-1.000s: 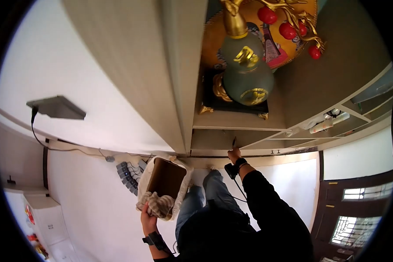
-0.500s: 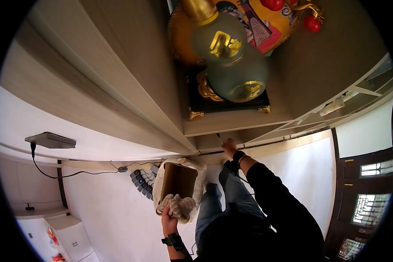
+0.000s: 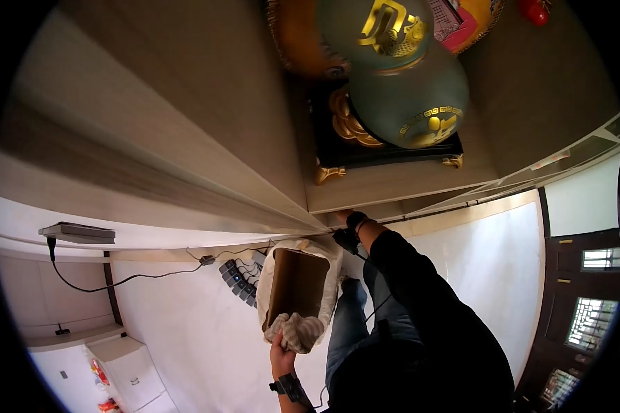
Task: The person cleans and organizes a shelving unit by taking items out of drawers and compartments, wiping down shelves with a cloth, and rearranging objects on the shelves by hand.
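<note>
My left hand (image 3: 281, 356) is closed on a bunched beige striped cloth (image 3: 297, 333) at the near edge of a box (image 3: 298, 283) with a pale fabric cover. My right hand (image 3: 343, 215) reaches into the low compartment under a shelf board (image 3: 399, 191); its fingers are hidden by the board, so what it holds cannot be seen. On the shelf above stands a green gourd-shaped ornament (image 3: 413, 96) with gold characters on a black base (image 3: 393, 157) with gold feet.
A round orange decorated plate (image 3: 297, 41) stands behind the ornament. Several black devices with cables (image 3: 238, 282) lie on the floor left of the box. A grey wall device (image 3: 79, 233) has a hanging cord. A white cabinet (image 3: 127, 368) is at lower left, a dark door (image 3: 582, 289) at right.
My right hand, earlier visible with a small dark-tipped object, has moved deeper under the shelf board. My left hand keeps the cloth at the box. The view has shifted closer to the shelf.
</note>
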Motion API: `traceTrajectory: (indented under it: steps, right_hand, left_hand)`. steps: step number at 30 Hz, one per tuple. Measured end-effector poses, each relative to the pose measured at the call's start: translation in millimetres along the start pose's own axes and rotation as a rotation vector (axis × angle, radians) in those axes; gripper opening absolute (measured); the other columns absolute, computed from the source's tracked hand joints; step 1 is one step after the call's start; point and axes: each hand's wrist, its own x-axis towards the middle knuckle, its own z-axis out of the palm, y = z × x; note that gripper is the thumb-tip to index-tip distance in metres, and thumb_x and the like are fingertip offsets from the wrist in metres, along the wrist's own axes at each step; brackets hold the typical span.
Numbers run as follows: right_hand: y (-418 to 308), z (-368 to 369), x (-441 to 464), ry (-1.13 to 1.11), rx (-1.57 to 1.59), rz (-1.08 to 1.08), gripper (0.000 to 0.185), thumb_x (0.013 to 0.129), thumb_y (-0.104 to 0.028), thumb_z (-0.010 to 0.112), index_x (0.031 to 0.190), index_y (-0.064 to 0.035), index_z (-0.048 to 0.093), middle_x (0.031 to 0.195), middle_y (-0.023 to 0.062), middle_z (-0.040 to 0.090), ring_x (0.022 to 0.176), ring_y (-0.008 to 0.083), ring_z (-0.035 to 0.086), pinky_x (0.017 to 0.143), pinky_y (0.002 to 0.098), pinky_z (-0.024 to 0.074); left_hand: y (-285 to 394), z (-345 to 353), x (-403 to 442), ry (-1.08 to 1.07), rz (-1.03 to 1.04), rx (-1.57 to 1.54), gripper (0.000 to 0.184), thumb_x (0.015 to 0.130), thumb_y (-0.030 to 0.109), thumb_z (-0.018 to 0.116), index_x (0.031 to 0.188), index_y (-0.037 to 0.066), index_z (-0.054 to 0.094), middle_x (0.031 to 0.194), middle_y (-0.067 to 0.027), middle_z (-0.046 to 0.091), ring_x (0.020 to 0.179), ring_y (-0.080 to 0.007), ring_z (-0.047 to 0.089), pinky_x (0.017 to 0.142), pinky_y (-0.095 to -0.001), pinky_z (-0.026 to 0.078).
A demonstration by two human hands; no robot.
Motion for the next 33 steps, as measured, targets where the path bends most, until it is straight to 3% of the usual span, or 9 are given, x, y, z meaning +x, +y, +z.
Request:
traceTrajectory:
  steps: [4, 6, 7, 13, 33]
  right_hand:
    - [2.3, 3.7, -2.9, -0.044, 0.013, 0.019, 0.031, 0.079, -0.019, 0.039, 0.103, -0.0024, 0.049, 0.105, 0.0168, 0.048, 0.093, 0.0332, 0.045, 0.082, 0.0394, 0.0341]
    - [2.8, 1.1, -3.3, -0.054, 0.011, 0.031, 0.031, 0.079, -0.019, 0.039, 0.103, -0.0025, 0.049, 0.105, 0.0167, 0.048, 0.093, 0.0332, 0.045, 0.082, 0.0395, 0.0341]
    - [3.1, -0.1, -3.8, -0.051, 0.004, 0.036, 0.031, 0.079, -0.019, 0.039, 0.103, -0.0026, 0.049, 0.106, 0.0166, 0.048, 0.093, 0.0331, 0.045, 0.082, 0.0396, 0.034]
    - [5.0, -7.5, -2.9, -0.034, -0.013, 0.072, 0.031, 0.079, -0.02, 0.039, 0.103, -0.0029, 0.049, 0.106, 0.0163, 0.048, 0.094, 0.033, 0.045, 0.082, 0.04, 0.0339]
    - [30.5, -43.6, -12.8, 0.049, -0.171, 0.193, 0.032, 0.079, -0.021, 0.04, 0.104, -0.004, 0.049, 0.107, 0.015, 0.048, 0.095, 0.0325, 0.044, 0.082, 0.0412, 0.0333]
  left_hand:
    - [6.8, -21.0, -5.6, 0.016, 0.043, 0.006, 0.034, 0.08, 0.009, 0.045, 0.112, -0.001, 0.039, 0.111, -0.0143, 0.046, 0.102, -0.0259, 0.045, 0.089, -0.0372, 0.036]
    - [9.8, -23.9, -10.1, -0.089, 0.063, -0.004, 0.035, 0.081, 0.01, 0.045, 0.113, 0.0, 0.038, 0.112, -0.0143, 0.045, 0.103, -0.026, 0.044, 0.089, -0.0382, 0.035]
    - [8.8, -24.6, -12.2, 0.012, 0.087, 0.006, 0.035, 0.081, 0.012, 0.045, 0.113, 0.0, 0.038, 0.112, -0.0142, 0.044, 0.104, -0.0259, 0.044, 0.09, -0.0389, 0.035]
    - [7.3, -32.8, -14.7, 0.056, 0.015, -0.112, 0.035, 0.081, 0.012, 0.045, 0.113, 0.001, 0.038, 0.113, -0.0135, 0.044, 0.105, -0.0259, 0.043, 0.09, -0.039, 0.034]
    - [4.1, -24.6, -11.0, 0.022, 0.018, -0.054, 0.034, 0.081, 0.011, 0.045, 0.112, 0.0, 0.039, 0.11, -0.0135, 0.047, 0.101, -0.0256, 0.045, 0.089, -0.0385, 0.036]
